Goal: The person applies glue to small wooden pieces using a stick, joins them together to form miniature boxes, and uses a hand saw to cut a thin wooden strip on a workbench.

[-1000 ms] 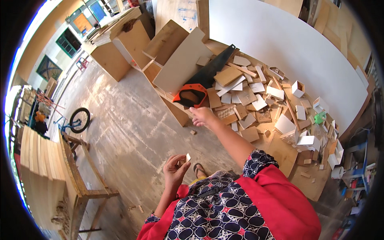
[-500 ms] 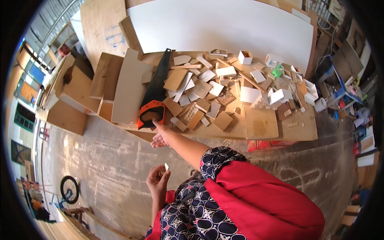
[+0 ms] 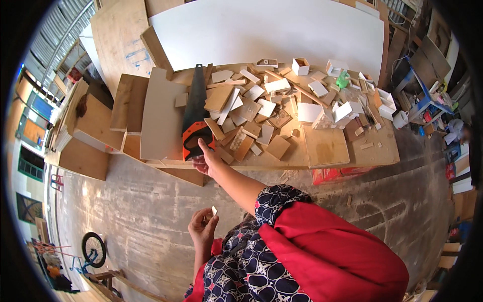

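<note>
My right hand [image 3: 206, 160] is at the orange and black handle of a handsaw [image 3: 195, 113]. Its thumb lies over the handle and its fingers curl under the near end, partly hidden. The saw's dark blade points away from me, lying between a pale curved board [image 3: 160, 116] and a heap of wood offcuts [image 3: 246, 108]. Lower down, in front of my body, my left hand [image 3: 203, 229] pinches a small white piece [image 3: 215, 210] between thumb and fingers; what that piece is cannot be made out.
The offcuts lie on a wooden workbench [image 3: 372, 157], with small open boxes [image 3: 300, 66] and a green plastic bottle [image 3: 343, 79] among them. A large white panel [image 3: 266, 32] stands behind. Stacked plywood boxes [image 3: 95, 121] stand left; a bicycle wheel [image 3: 94, 250] is at lower left.
My right hand has closed on the saw handle, and the saw has turned a little, its handle swinging right. My left hand still pinches the white piece. The whole view has shifted slightly.
</note>
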{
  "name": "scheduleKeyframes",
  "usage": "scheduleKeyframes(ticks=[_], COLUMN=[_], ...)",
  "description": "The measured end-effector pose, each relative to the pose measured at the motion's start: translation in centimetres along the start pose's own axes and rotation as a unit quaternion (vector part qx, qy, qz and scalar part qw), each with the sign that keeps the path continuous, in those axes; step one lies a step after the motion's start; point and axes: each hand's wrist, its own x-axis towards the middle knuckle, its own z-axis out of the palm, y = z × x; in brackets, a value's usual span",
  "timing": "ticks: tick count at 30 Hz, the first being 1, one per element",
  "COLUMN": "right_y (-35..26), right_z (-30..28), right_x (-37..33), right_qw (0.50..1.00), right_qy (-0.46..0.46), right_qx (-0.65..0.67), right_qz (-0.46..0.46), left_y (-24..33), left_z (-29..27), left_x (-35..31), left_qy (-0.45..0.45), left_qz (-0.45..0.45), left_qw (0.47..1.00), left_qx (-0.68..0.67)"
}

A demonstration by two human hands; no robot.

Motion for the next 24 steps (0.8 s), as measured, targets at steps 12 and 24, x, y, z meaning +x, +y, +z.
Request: scheduleKeyframes(ticks=[12,24], right_y=[-1.9,-2.8], right_z=[-1.1,-2.5], right_x=[0.4,-0.9], right_qw=[0.989,0.948], right_qy=[0.067,0.105], right_qx=[-0.131,-0.023], right_qz=[-0.003,-0.298], left_y=[-1.1,-1.0], left_z=[-0.9,0.6], left_x=[-0.5,1.4], left_qy=[0.003,-0.035], left_qz=[-0.037,0.001], left_qw=[0.998,0.997], left_qx=[-0.047,-0.066])
